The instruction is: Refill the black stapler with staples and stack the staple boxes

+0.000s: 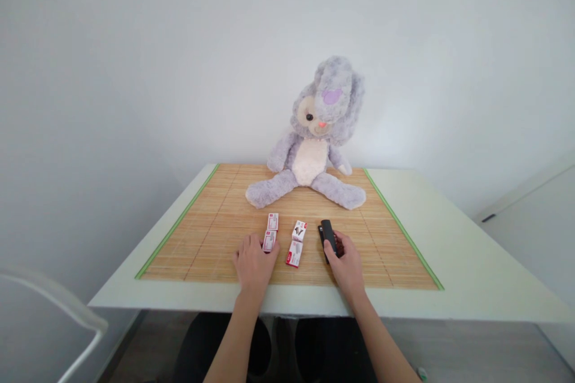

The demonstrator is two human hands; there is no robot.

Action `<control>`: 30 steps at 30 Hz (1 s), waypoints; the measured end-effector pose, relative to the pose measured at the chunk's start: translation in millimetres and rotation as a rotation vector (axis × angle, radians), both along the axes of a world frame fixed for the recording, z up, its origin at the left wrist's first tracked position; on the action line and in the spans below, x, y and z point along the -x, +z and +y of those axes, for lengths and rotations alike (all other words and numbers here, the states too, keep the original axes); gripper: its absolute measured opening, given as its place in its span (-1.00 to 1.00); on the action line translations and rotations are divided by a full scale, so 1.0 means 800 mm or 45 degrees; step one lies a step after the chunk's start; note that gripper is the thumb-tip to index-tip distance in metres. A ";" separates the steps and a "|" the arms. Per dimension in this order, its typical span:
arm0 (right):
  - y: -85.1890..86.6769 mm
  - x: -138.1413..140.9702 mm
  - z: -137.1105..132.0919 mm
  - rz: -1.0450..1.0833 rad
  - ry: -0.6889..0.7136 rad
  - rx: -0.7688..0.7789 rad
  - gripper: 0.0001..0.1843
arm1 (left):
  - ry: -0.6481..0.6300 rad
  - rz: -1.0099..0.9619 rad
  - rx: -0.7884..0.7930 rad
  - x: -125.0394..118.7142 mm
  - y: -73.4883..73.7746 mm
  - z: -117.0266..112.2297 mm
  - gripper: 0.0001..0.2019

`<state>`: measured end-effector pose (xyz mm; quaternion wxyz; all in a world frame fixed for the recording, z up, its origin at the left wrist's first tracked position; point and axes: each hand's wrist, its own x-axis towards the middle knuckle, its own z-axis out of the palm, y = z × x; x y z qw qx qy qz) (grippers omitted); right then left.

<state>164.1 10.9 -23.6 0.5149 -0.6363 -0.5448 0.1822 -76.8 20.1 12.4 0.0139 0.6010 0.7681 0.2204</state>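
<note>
The 2 hands are apart. The left hand has its thumb and fingers clamped at the sides of a red-and-white box; a similar box lies at its 12 o'clock. The right hand is closed around a black stapler. From the 2 other boxes between the hands, the stapler is at 3 o'clock, the left boxes at 10 o'clock, and a plush rabbit sits at 12 o'clock. These things rest on a bamboo mat upon the bench.
</note>
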 end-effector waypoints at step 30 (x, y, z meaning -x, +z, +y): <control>-0.002 -0.010 0.003 -0.060 0.099 -0.021 -0.58 | -0.830 -0.224 -0.055 -0.059 -0.003 -0.056 -0.53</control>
